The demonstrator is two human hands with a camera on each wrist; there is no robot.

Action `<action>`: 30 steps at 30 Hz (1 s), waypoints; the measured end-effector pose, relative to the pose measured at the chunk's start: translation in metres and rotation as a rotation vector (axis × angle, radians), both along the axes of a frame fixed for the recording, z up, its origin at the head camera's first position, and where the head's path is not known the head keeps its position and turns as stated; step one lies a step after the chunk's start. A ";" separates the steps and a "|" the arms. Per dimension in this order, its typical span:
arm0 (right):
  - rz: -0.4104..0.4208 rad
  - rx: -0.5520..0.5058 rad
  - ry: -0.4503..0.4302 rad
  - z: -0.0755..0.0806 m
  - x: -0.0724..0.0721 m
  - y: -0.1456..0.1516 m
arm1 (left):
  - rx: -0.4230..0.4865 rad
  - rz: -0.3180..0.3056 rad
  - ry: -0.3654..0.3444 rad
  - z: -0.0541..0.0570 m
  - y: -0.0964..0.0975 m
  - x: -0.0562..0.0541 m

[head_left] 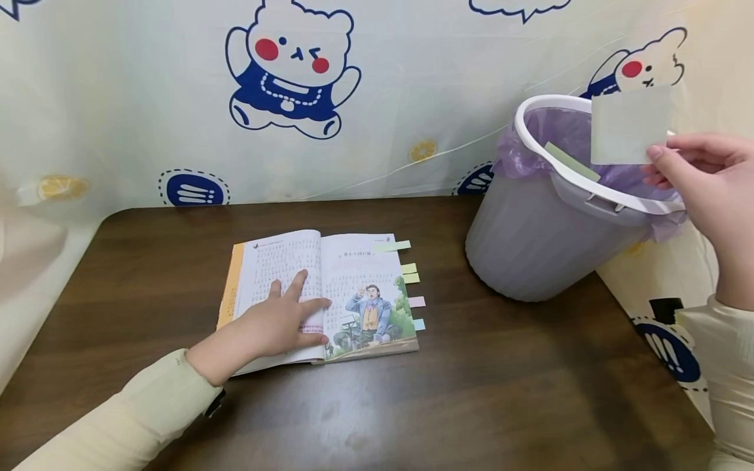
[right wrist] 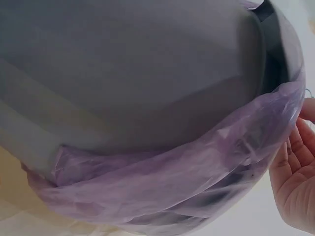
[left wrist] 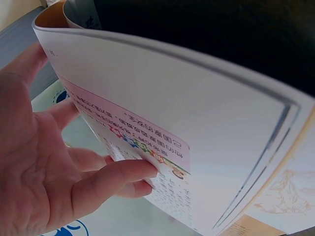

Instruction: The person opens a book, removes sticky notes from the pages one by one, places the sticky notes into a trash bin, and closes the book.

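Note:
An open book (head_left: 365, 261) with printed text and a picture of a person lies on the brown table. My left hand (head_left: 277, 327) rests on its left page with fingers spread, the fingertips at the center fold. In the left wrist view the same hand (left wrist: 74, 167) lies against the page (left wrist: 157, 83). Between thumb and fingers, my right hand (head_left: 715, 186) pinches a pale square paper (head_left: 630, 127) over the mouth of a grey trash bin (head_left: 542, 235). The right wrist view shows that hand (right wrist: 298, 172) behind the bin's purple liner (right wrist: 167, 189); the paper is hidden there.
Colored sticky tabs (head_left: 417, 301) stick out along the book's right edge. A greenish strip (head_left: 571, 162) lies inside the bin's white rim (head_left: 530, 104). The bin tilts at the table's (head_left: 442, 405) back right, near a curtain (head_left: 412, 72) printed with cartoon bears.

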State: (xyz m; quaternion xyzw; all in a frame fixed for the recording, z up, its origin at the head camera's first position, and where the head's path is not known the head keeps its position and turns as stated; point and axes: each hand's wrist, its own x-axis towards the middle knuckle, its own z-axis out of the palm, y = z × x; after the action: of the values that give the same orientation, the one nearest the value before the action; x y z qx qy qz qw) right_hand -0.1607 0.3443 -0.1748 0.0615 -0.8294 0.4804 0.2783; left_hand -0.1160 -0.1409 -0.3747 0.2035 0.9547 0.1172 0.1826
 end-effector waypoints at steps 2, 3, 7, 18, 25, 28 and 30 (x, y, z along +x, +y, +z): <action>-0.023 0.038 -0.031 0.002 -0.001 0.001 | 0.003 0.000 0.002 0.001 0.000 -0.001; -0.033 0.054 -0.052 0.003 -0.001 0.001 | 0.004 0.001 0.003 0.002 0.000 -0.001; -0.087 0.149 -0.157 0.006 -0.003 0.001 | 0.007 0.002 0.001 0.003 0.001 0.000; -0.179 0.574 -0.339 0.008 -0.009 0.001 | 0.010 0.005 0.004 0.003 0.001 0.001; -0.157 0.609 -0.321 0.005 -0.009 0.004 | 0.006 0.004 0.002 0.003 0.001 0.002; -0.159 0.603 -0.311 0.004 -0.009 0.004 | 0.004 0.001 0.000 0.004 0.001 0.002; -0.168 0.591 -0.312 0.004 -0.009 0.004 | 0.004 -0.001 0.001 0.004 0.001 0.001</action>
State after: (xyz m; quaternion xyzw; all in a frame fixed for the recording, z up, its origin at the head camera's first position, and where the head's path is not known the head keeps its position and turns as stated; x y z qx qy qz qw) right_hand -0.1697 0.3484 -0.1709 -0.0032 -0.9675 0.1986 0.1567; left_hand -0.1147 -0.1396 -0.3704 0.2044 0.9545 0.1190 0.1816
